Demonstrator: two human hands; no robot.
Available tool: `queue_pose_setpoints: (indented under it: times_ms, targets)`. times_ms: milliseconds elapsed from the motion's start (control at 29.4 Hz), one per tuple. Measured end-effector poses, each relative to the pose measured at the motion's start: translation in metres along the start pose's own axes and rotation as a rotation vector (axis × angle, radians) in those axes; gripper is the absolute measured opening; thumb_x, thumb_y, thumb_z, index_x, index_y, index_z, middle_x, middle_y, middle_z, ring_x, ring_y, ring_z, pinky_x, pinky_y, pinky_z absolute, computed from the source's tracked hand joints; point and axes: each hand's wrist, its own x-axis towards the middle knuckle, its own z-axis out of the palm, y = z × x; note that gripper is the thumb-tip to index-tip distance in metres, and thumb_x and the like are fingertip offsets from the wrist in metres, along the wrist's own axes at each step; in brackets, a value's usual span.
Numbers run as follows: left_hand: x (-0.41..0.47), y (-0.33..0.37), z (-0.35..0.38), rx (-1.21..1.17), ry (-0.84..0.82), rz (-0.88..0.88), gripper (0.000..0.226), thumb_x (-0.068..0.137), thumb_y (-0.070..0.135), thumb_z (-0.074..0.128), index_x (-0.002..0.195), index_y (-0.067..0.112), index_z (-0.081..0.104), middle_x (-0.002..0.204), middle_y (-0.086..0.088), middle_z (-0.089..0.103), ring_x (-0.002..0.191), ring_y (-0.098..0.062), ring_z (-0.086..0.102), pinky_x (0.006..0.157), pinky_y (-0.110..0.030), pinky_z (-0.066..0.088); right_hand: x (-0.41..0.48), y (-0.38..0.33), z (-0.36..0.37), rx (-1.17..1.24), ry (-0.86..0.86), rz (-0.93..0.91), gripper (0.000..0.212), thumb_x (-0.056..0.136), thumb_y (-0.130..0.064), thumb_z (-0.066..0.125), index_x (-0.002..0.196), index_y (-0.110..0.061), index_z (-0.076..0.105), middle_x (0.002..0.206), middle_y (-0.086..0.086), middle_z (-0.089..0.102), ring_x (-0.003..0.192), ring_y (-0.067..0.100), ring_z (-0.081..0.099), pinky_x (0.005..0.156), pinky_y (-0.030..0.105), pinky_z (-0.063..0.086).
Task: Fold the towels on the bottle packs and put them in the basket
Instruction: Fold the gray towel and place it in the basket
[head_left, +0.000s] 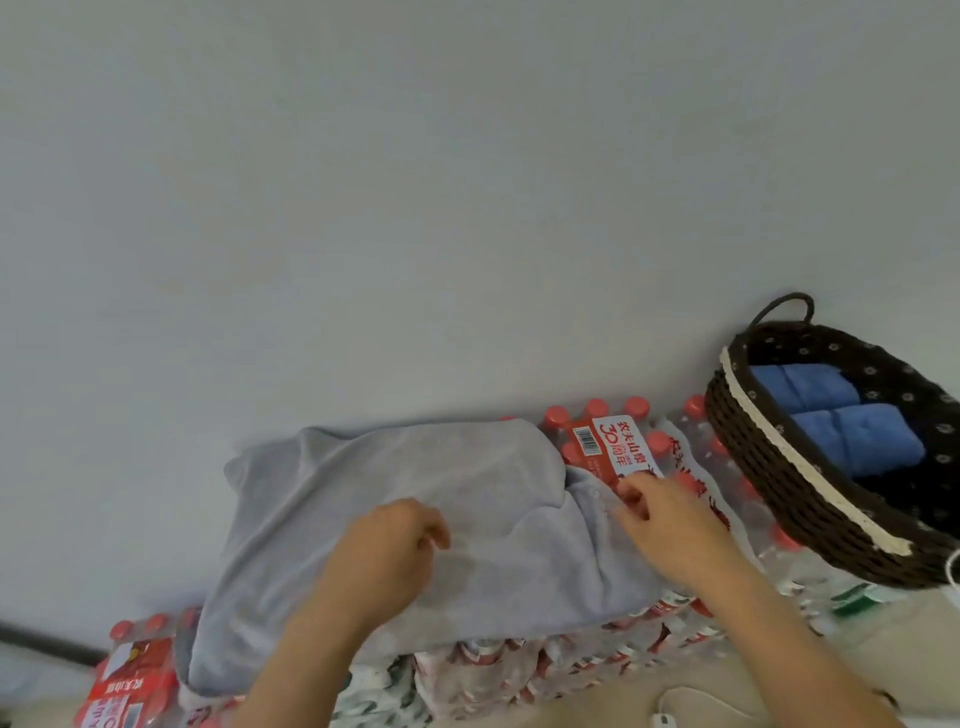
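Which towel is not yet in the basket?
The grey towel, spread on the bottle packs; the two blue towels lie folded in the basket.

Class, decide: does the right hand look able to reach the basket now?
Probably yes: the right hand is at the edge of the grey towel, the basket beside it, only low bottle packs between.

towel (395, 478) hides most bottle packs (613, 447); basket (769, 467) cropped right.

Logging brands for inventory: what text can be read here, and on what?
"农夫山泉": red label on the bottle pack.
"30 周年": same label.
Its barcode digits: too small.
The lower-left pack label: upside down, blurred.
The grey towel and basket: no text.
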Motion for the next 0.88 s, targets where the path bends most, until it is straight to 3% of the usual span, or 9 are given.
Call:
queue_pose_setpoints:
  times_ms: [102, 170, 238, 374, 545, 579, 715, 817, 885]
  targets:
    - [0.044, 0.054, 0.027, -0.091, 0.145, 0.171, 0.031, 0.088, 0.011, 0.047, 0.103, 0.026, 0.07, 0.112, 0.011, 0.065, 0.103, -0.011, 0.058, 0.087, -0.021, 0.042, 0.002, 0.01, 0.014, -0.098, 0.027, -0.034, 0.031, 0.092, -0.049, 0.051, 0.115, -0.03, 0.05, 0.113, -0.006, 0.054, 0.103, 0.016, 0.054, 0.08, 0.028, 0.049]
    - [0.072, 0.087, 0.042, -0.087, 0.119, 0.241, 0.034, 0.085, 0.017, 0.043, 0.105, 0.022, 0.071, 0.112, 0.007, 0.067, 0.104, -0.016, 0.059, 0.089, -0.027, 0.045, 0.006, 0.013, 0.022, -0.015, 0.073, -0.053, 0.018, 0.091, -0.045, 0.053, 0.092, -0.027, 0.051, 0.092, -0.006, 0.058, 0.084, 0.015, 0.058, 0.069, 0.03, 0.052]
    - [0.092, 0.112, 0.054, 0.019, 0.063, 0.271, 0.038, 0.084, 0.021, 0.043, 0.114, 0.024, 0.067, 0.117, 0.005, 0.065, 0.105, -0.021, 0.057, 0.089, -0.033, 0.046, 0.009, 0.019, 0.026, 0.08, 0.052, -0.057, 0.024, 0.091, -0.04, 0.053, 0.075, -0.023, 0.049, 0.074, -0.005, 0.057, 0.068, 0.015, 0.056, 0.06, 0.032, 0.051]
    - [0.11, 0.126, 0.061, 0.29, -0.068, 0.219, 0.047, 0.087, 0.028, 0.048, 0.134, 0.036, 0.045, 0.132, 0.008, 0.055, 0.115, -0.022, 0.052, 0.09, -0.036, 0.036, 0.013, 0.034, 0.008, 0.667, -0.035, 0.002, 0.017, 0.088, -0.014, 0.058, 0.075, -0.013, 0.048, 0.067, -0.005, 0.05, 0.061, 0.008, 0.044, 0.056, 0.02, 0.037]
    - [0.119, 0.131, 0.048, 0.166, -0.209, 0.151, 0.015, 0.079, 0.031, 0.057, 0.093, 0.028, 0.063, 0.092, 0.0, 0.068, 0.089, -0.024, 0.063, 0.069, -0.03, 0.047, 0.009, 0.032, -0.023, 0.916, -0.074, -0.159, 0.021, 0.086, 0.001, 0.059, 0.083, -0.019, 0.054, 0.076, 0.001, 0.059, 0.069, 0.003, 0.051, 0.065, 0.019, 0.042]
    - [0.12, 0.132, 0.044, 0.142, -0.139, 0.111, 0.013, 0.078, 0.032, 0.059, 0.09, 0.027, 0.063, 0.088, 0.0, 0.067, 0.086, -0.025, 0.064, 0.066, -0.031, 0.049, 0.008, 0.03, -0.026, 0.962, -0.061, -0.171, 0.02, 0.086, 0.002, 0.06, 0.088, -0.018, 0.055, 0.08, 0.004, 0.062, 0.069, 0.003, 0.052, 0.064, 0.018, 0.043]
    - [0.124, 0.139, 0.021, 0.108, 0.42, -0.022, 0.018, 0.079, 0.032, 0.063, 0.095, 0.027, 0.061, 0.077, -0.004, 0.07, 0.075, -0.035, 0.065, 0.061, -0.036, 0.049, 0.003, 0.026, -0.027, 1.1, 0.019, -0.095, 0.017, 0.087, -0.013, 0.068, 0.098, -0.024, 0.061, 0.083, 0.001, 0.07, 0.072, 0.014, 0.064, 0.064, 0.028, 0.051]
    - [0.137, 0.151, 0.022, 0.015, 0.626, 0.079, 0.019, 0.077, 0.023, 0.056, 0.096, 0.023, 0.056, 0.074, -0.005, 0.069, 0.065, -0.035, 0.064, 0.055, -0.035, 0.044, 0.001, 0.027, -0.025, 1.164, 0.112, -0.055, 0.005, 0.088, -0.018, 0.067, 0.089, -0.023, 0.067, 0.081, 0.005, 0.071, 0.071, 0.024, 0.066, 0.064, 0.039, 0.053]
    - [0.149, 0.16, 0.031, -0.06, 0.703, 0.168, 0.02, 0.075, 0.018, 0.05, 0.094, 0.022, 0.054, 0.086, -0.005, 0.067, 0.07, -0.034, 0.062, 0.055, -0.032, 0.04, 0.002, 0.035, -0.018, 1.176, 0.192, -0.011, 0.009, 0.09, -0.019, 0.064, 0.084, -0.024, 0.068, 0.07, 0.008, 0.067, 0.059, 0.018, 0.057, 0.056, 0.033, 0.045]
